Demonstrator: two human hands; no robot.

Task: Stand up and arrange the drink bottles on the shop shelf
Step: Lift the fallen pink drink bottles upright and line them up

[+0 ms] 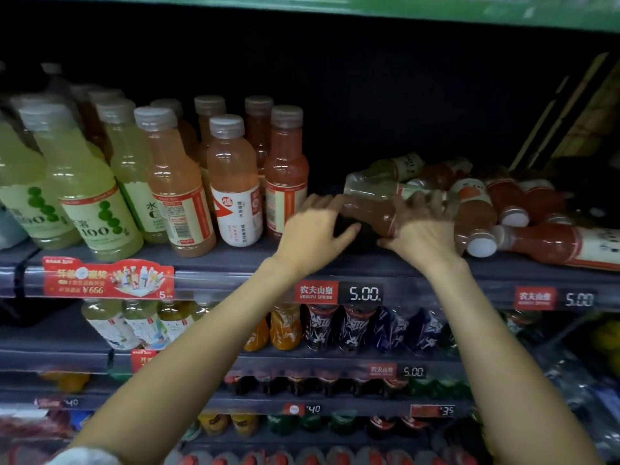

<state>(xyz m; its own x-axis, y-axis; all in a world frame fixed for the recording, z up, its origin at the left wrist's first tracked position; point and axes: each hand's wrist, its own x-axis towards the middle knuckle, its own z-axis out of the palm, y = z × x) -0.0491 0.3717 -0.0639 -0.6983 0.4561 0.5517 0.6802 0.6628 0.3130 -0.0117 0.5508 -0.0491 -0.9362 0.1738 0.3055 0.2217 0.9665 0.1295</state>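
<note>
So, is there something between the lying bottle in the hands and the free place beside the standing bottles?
Nothing visible: the bare shelf lies open between the pink bottle and the standing red bottle.

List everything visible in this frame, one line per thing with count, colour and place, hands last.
standing bottles: about a dozen, pale green at left shading to pink and red, upright on the left half of the top shelf.
fallen bottles: a pile, count unclear, pink and red with one clear, lying on the right half of that shelf.
pink bottle: one, lying at the pile's near edge.
price tags: several, red and black, on the shelf rails.
promo sticker: one, red, left rail.
lower shelves: mixed drinks, blurred.
left hand: touches the pink bottle's base.
right hand: grips its middle.
</note>
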